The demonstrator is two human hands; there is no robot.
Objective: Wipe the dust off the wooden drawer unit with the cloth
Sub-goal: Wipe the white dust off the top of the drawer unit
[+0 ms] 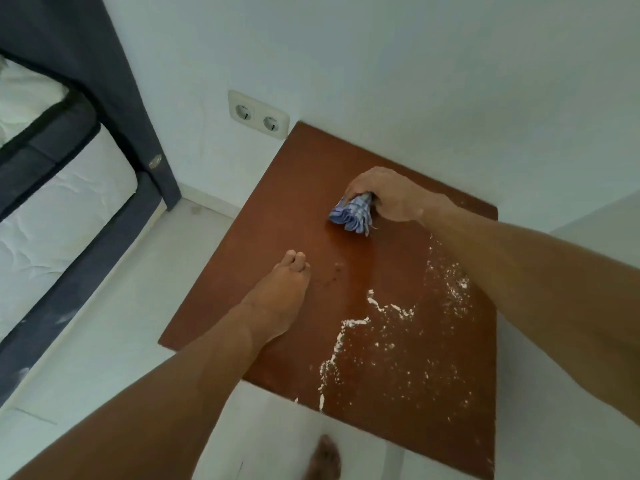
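Cloth [351,213]: being held bunched in closed grip of right hand [388,197], far part of drawer unit [294,188] top | left hand [277,299]: being rested flat, open | dust [398,341]: lying near-right | risk: powder being swept onto floor [104,341].

Head view, steeply down, close above

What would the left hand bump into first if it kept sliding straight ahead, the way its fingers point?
Probably nothing on the wooden top: the left hand points toward the wall, passing left of the cloth. Depth is uncertain.
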